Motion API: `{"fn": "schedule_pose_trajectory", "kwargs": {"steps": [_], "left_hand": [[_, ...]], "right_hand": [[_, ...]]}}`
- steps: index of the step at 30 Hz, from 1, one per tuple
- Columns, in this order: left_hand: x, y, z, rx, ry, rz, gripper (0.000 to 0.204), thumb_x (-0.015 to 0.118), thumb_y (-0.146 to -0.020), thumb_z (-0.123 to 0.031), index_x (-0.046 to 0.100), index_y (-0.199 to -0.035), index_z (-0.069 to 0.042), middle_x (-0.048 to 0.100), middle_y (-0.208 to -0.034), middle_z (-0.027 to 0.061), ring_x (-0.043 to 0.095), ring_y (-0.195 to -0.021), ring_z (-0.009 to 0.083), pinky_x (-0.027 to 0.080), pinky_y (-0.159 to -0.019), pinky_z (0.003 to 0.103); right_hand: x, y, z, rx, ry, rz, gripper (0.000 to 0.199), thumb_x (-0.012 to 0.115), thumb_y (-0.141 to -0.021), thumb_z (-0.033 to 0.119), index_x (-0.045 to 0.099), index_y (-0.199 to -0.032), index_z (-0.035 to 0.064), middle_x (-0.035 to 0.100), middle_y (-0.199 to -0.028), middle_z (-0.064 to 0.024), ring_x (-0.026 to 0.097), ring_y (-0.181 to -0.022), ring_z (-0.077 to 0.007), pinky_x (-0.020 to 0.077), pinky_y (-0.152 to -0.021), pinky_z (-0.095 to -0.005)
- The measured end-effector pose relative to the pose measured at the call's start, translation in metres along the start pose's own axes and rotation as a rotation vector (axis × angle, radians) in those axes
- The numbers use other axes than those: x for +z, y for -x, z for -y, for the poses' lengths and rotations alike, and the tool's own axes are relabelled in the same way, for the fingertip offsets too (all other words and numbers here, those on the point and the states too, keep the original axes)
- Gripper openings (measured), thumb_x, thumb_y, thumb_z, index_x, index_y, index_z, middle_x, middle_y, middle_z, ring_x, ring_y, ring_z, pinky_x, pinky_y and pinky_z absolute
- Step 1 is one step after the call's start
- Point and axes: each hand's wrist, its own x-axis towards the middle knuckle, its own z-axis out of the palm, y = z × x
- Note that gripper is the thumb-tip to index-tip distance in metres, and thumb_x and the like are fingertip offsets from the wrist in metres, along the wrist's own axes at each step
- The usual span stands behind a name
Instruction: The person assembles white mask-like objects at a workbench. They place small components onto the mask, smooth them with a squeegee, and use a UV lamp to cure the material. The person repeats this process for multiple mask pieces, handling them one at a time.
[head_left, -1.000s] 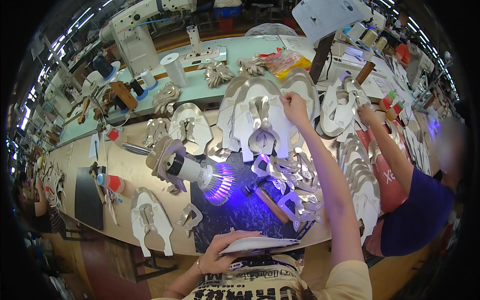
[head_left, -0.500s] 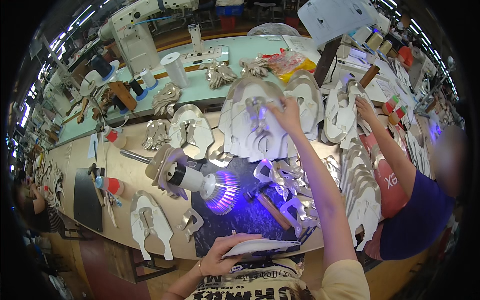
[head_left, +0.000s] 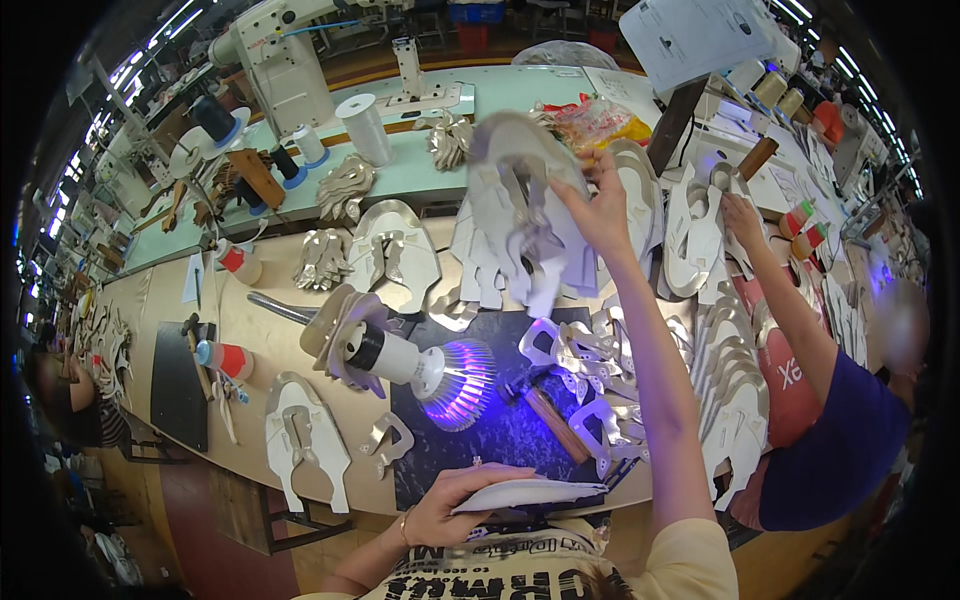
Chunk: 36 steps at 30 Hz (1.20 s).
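A white shoe upper (head_left: 493, 190) with a pale metallic border is held above a pile of similar uppers (head_left: 470, 262), at the middle rear of the beige table (head_left: 278, 345). It is blurred, and it cannot be told whether it is fully apart from the pile. At its right edge it is pinched by the right-hand grip (head_left: 600, 210), the thumb being laid upon the piece. By the left-hand grip (head_left: 450, 505), close to the body, a flat white piece (head_left: 535, 493) is clamped; since it is seen almost edge-on, the number of its layers cannot be told. The step in hand can be judged as the handling of one upper over the pile. For the next move, a firm hold seems to be called for, because the upper is supported at one side only, and some care is needed near the violet-lit lamp (head_left: 455, 385). Beside the lamp, a wooden-handled hammer (head_left: 557, 425) and silvery cut-out pieces (head_left: 565, 350) are laid on a dark slab (head_left: 430, 457). To the left, a single upper (head_left: 322, 450) is placed near the front edge, with a red-banded bottle (head_left: 228, 358) beyond it. Farther back, a white thread cone (head_left: 364, 130) and a sewing machine (head_left: 275, 80) are seen. At the right, another upper (head_left: 690, 230) is touched by a co-worker's hand (head_left: 742, 220).
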Motion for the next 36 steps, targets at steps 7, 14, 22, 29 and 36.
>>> {"fn": "schedule_pose_trajectory", "kwargs": {"steps": [7,14,22,29,36], "left_hand": [[-0.002,0.000,0.000,0.036,0.042,0.039,0.059,0.054,-0.073,0.008,0.058,-0.132,0.002,0.064,-0.129,0.0168,0.064,-0.117,0.0297,0.047,-0.101,0.039],[-0.002,0.003,-0.001,-0.007,0.008,-0.002,0.056,0.055,-0.076,0.008,0.058,-0.131,0.002,0.064,-0.129,0.0168,0.064,-0.115,0.0285,0.047,-0.101,0.037],[-0.006,-0.002,-0.004,-0.009,-0.064,-0.070,0.042,0.056,-0.089,-0.003,0.057,-0.130,0.002,0.066,-0.121,0.0159,0.065,-0.102,0.0241,0.050,-0.091,0.036],[-0.019,-0.023,0.028,-0.538,0.481,-0.146,0.048,0.053,-0.102,-0.026,0.043,-0.142,-0.001,0.067,-0.117,0.0154,0.068,-0.100,0.0214,0.056,-0.083,0.032],[-0.041,-0.018,0.073,-0.451,0.752,-0.113,0.058,0.044,-0.104,-0.042,0.038,-0.144,0.000,0.059,-0.131,0.0191,0.065,-0.112,0.0276,0.055,-0.094,0.038]], "right_hand": [[-0.023,-0.045,0.025,0.314,-0.439,0.062,0.057,0.081,-0.080,0.019,0.055,-0.124,-0.0057,0.070,-0.099,-0.0144,0.069,-0.081,-0.0169,0.0572,-0.070,-0.0286],[0.024,0.011,-0.090,0.641,0.013,0.250,0.050,0.084,-0.074,0.025,0.066,-0.104,-0.0100,0.071,-0.099,-0.0214,0.071,-0.084,-0.0296,0.0570,-0.074,-0.0387],[0.041,0.013,-0.051,0.112,0.254,-0.042,0.048,0.083,-0.071,0.034,0.071,-0.099,-0.0039,0.068,-0.096,-0.0222,0.067,-0.094,-0.0338,0.0513,-0.083,-0.0406],[0.037,-0.010,-0.038,0.137,0.832,-0.122,0.065,0.081,-0.075,0.044,0.066,-0.119,-0.0016,0.067,-0.111,-0.0212,0.062,-0.109,-0.0339,0.0485,-0.094,-0.0404],[-0.043,0.055,0.010,0.124,0.249,0.335,0.038,0.072,-0.087,0.031,0.070,-0.113,0.0036,0.070,-0.093,-0.0105,0.063,-0.085,-0.0178,0.0502,-0.080,-0.0318]]}}
